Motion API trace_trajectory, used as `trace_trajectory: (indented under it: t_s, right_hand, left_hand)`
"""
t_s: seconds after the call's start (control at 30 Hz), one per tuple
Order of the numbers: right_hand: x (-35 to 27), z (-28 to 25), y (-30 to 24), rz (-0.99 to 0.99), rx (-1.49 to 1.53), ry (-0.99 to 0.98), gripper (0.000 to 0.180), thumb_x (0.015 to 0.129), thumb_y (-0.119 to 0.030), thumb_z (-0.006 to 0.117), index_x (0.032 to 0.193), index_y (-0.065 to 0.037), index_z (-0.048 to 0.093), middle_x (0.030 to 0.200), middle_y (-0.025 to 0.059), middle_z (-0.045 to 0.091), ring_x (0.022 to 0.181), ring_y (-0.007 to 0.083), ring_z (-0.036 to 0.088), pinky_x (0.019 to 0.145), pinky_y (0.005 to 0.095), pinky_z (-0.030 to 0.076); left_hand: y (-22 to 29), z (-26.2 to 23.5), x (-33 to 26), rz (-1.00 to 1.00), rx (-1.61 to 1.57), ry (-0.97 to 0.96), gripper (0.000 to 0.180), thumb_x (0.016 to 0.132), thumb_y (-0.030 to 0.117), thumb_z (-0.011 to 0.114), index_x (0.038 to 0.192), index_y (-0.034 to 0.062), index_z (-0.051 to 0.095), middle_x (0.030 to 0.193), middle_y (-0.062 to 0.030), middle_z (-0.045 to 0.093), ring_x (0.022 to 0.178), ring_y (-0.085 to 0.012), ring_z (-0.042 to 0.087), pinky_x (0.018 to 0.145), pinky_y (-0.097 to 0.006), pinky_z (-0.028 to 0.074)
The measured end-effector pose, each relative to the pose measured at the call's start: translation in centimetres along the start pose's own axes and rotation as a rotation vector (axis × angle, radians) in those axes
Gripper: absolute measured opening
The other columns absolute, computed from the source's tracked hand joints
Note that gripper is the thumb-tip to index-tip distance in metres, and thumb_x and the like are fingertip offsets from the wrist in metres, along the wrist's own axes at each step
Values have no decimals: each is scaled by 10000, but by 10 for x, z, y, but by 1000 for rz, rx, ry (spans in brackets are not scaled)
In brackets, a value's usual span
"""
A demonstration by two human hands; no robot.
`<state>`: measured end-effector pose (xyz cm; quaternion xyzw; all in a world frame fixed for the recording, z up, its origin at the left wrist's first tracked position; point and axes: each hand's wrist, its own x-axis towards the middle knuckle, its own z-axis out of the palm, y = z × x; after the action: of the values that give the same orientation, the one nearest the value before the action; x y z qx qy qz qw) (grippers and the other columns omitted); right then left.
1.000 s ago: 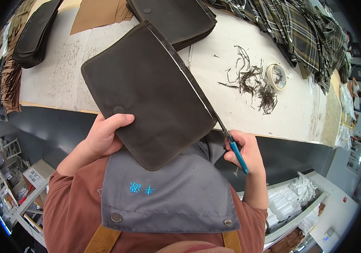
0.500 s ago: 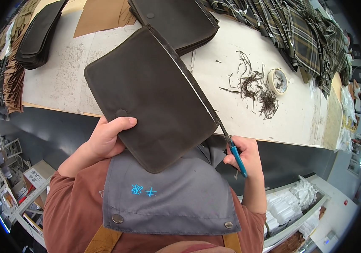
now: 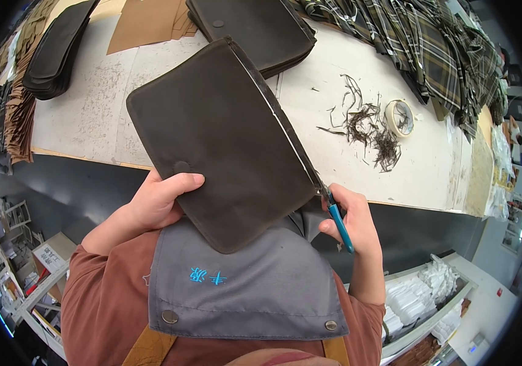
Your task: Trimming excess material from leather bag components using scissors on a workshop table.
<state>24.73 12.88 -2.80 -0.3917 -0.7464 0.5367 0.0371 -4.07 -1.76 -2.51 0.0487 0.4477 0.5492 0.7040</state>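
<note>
A dark brown leather panel (image 3: 224, 140), flat with rounded corners, is tilted in front of me. My left hand (image 3: 166, 194) grips its lower left edge, thumb on top beside a small round snap bump; the fingers underneath are hidden. Along the panel's right side runs a folded edge strip with a white line beside it. My right hand (image 3: 354, 221) is closed around blue-handled scissors (image 3: 338, 224). Their blades meet the panel's lower right corner, at the end of the strip; how far they are parted I cannot tell.
Beyond the panel, similar leather panels (image 3: 255, 30) are stacked on the white table (image 3: 93, 104). More dark flaps (image 3: 59, 52) lie far left, near brown sheets (image 3: 142, 24). Dark trimmings (image 3: 368, 125) lie beside a tape roll (image 3: 401, 118). Plaid fabric (image 3: 420, 46) fills the far right.
The panel and my left hand have shifted slightly right. My right hand and the scissors have moved a little left and up, with the blades still at the panel's corner.
</note>
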Motion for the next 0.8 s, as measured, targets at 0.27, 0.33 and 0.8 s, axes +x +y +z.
trace_trajectory:
  t_s: [0.27,0.33,0.8]
  right_hand:
    - [-2,3,11,-13,5,58,727,575,-630,775,611,-28,369,541,20,289,526,128,281,456,279,279]
    - [-4,4,13,-9,14,61,721,578,-622,779,608,-30,370,539,19,291,524,129,280,455,277,280]
    - [-9,7,19,-62,-18,124,687,602,-608,767,577,-39,383,515,6,289,494,117,281,433,262,276]
  left_hand:
    - [-1,0,0,-3,1,16,415,855,43,522,1258,-10,436,1229,-141,525,1118,-243,532,955,-393,445]
    - [-2,1,1,-12,-8,16,417,858,48,524,1260,-10,434,1232,-139,523,1121,-243,529,956,-392,445]
    - [-1,2,1,-27,-11,6,406,870,41,517,1264,-9,433,1241,-139,517,1129,-245,525,959,-395,445]
